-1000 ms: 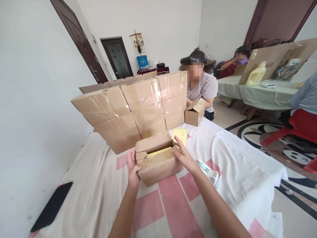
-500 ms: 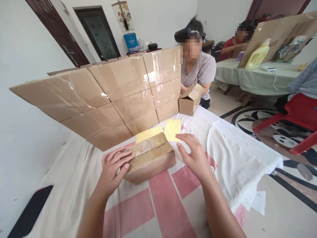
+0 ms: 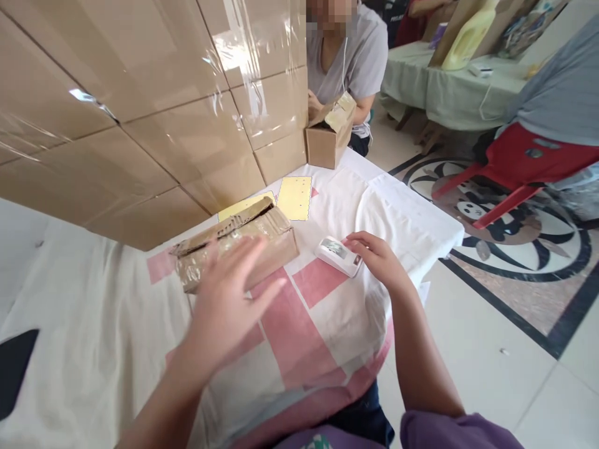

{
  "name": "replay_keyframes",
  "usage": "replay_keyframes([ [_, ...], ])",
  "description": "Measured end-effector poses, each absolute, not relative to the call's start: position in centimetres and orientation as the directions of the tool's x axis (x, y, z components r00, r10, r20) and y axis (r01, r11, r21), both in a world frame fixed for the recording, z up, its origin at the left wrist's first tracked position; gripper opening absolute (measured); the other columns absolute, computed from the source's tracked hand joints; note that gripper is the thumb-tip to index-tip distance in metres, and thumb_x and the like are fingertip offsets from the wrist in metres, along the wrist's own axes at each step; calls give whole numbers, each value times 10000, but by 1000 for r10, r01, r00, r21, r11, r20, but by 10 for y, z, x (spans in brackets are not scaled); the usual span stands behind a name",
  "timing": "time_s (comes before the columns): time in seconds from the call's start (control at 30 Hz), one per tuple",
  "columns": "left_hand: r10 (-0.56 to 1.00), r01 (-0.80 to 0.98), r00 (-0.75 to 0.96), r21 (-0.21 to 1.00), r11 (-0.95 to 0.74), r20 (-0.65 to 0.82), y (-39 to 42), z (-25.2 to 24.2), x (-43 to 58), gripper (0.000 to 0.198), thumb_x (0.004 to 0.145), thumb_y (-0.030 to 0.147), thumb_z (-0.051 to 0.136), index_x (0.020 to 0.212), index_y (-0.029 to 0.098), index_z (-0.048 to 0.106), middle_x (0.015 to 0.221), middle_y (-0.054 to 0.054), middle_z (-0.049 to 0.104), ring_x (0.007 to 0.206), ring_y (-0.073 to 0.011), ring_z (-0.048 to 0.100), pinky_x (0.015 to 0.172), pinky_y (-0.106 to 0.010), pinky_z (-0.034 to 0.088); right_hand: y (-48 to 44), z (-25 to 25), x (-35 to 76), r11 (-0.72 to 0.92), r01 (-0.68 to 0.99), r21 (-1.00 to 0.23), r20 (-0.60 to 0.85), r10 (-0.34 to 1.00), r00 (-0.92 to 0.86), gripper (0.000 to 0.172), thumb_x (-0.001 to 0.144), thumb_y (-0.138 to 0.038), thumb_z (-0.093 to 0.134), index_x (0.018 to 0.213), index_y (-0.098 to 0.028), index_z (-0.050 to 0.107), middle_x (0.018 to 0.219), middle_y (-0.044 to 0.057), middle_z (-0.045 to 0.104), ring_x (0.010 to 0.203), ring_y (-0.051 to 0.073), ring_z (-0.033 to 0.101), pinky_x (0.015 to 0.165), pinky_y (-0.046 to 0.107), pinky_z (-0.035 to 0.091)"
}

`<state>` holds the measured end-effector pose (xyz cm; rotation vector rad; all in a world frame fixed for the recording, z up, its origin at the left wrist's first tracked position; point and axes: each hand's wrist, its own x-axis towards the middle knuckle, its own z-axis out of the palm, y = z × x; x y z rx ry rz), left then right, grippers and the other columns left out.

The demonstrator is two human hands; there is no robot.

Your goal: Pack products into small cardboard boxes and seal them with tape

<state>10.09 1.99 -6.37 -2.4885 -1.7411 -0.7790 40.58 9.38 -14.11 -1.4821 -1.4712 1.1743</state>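
A taped cardboard box (image 3: pixel 274 234) lies on the cloth-covered table, its top seam gaping. My left hand (image 3: pixel 229 293) hovers in front of its near left part, smeared by motion, with thumb and fingers spread and holding nothing. To the right of the box lies a small white device (image 3: pixel 340 257) with a grey panel on top. My right hand (image 3: pixel 377 255) has its thumb and fingers closed at the device's right end, which still lies on the cloth. The fingertips are partly hidden. Yellow sheets (image 3: pixel 294 198) with small dots lie behind the box.
A tall cardboard partition (image 3: pixel 182 137) stands along the table's far left side. Another open cardboard box (image 3: pixel 322 146) sits at the far corner, with a person (image 3: pixel 369 56) behind it. A red chair (image 3: pixel 524 162) stands on the right. A black flat object (image 3: pixel 16 368) lies at left.
The view has tipped down and turned right. My left hand has come off the box, and the box's top seam now gapes. My right hand has moved to the white device, uncovering it.
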Motion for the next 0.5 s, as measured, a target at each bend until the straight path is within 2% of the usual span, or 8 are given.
replay_keyframes([
  [0.07,841,729,330,451,-516,429,31,-85,146,411,974,414,706,1354,279,630,1345,-73,727,1275,-285,671,1206,-502,444,90,-143,407,-34,343,-939,-64,995,-74,246,970,-398,557,967,-223,729,987,43,743,842,202,668,791,348,502],
  [0.13,864,653,342,568,-501,370,50,-119,186,586,904,405,795,1422,249,568,1367,-115,687,1282,-297,651,1104,-465,525,87,-143,407,11,422,-907,-21,997,-71,233,955,-371,560,853,-220,706,907,38,697,805,198,635,782,355,475],
  [0.2,897,667,309,600,-442,318,72,-155,212,801,829,489,855,1490,205,504,1446,-189,597,1354,-370,585,1091,-523,518,84,-142,407,25,525,-851,-3,999,-51,245,939,-352,565,750,-217,643,871,37,637,793,198,602,761,359,443],
  [0.23,897,659,314,608,-442,312,83,-170,220,799,847,522,831,1495,194,498,1484,-206,557,1392,-386,550,1114,-545,492,84,-142,407,21,562,-827,-3,999,-42,269,939,-348,558,709,-217,604,857,35,607,792,197,587,755,360,430],
  [0.3,880,606,340,638,-474,331,101,-192,226,622,970,544,681,1465,199,529,1504,-192,535,1437,-361,512,1188,-560,411,85,-140,405,-11,583,-812,-36,999,-31,327,960,-347,519,663,-217,556,845,35,576,808,199,586,771,362,428],
  [0.37,855,510,368,689,-515,366,112,-202,222,449,1087,506,471,1410,211,572,1451,-159,573,1407,-291,538,1209,-508,390,90,-138,403,-85,555,-828,-120,992,-26,356,974,-343,484,651,-214,560,856,40,584,821,200,604,787,359,445],
  [0.43,845,433,377,734,-523,380,116,-205,217,463,1119,509,352,1385,212,586,1394,-151,594,1352,-257,571,1164,-451,434,97,-135,401,-168,523,-835,-226,973,-48,352,965,-335,491,645,-210,566,864,41,586,806,196,608,765,350,458],
  [0.5,835,415,393,736,-535,386,117,-205,213,550,1070,622,430,1395,203,574,1379,-166,591,1321,-280,588,1111,-443,471,104,-132,400,-207,517,-831,-297,950,-96,318,938,-312,521,638,-209,549,848,31,562,802,194,589,728,338,450],
])
